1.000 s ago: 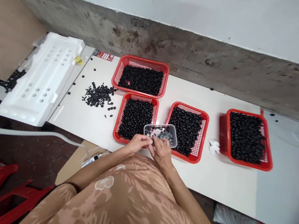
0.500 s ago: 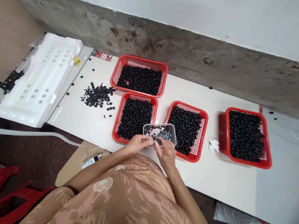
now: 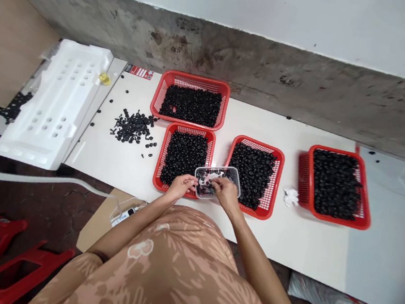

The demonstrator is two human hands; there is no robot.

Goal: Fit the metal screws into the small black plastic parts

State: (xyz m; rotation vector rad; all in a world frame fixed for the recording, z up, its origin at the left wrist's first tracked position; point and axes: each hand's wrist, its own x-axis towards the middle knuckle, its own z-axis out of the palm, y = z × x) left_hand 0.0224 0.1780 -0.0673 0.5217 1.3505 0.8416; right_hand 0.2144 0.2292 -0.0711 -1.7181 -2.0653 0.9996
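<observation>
A clear plastic box [image 3: 236, 178] with small black and pale parts in it sits between two red baskets, overlapping their edges. My right hand [image 3: 226, 193] reaches over its right side, fingertips pinched together down among the small parts; anything between them is too small to make out. Just left of the box, my left hand [image 3: 182, 187] is at the front of a red basket [image 3: 157, 169] of black ring-shaped parts. Its fingers are curled with the tips together, and what they hold is hidden. Right of the box stands another red basket [image 3: 276, 180] of similar black parts.
Behind is a red basket [image 3: 153, 100] of small black pieces. A loose black pile [image 3: 134, 127] lies left of it, near a white foam tray [image 3: 52, 105]. Farther right are crumpled white tissue [image 3: 291, 197] and another filled red basket [image 3: 366, 209]. A concrete wall borders the table's back.
My hands were close together over the box's front edge. The left has moved left, off the box, and the right has gone forward into the box.
</observation>
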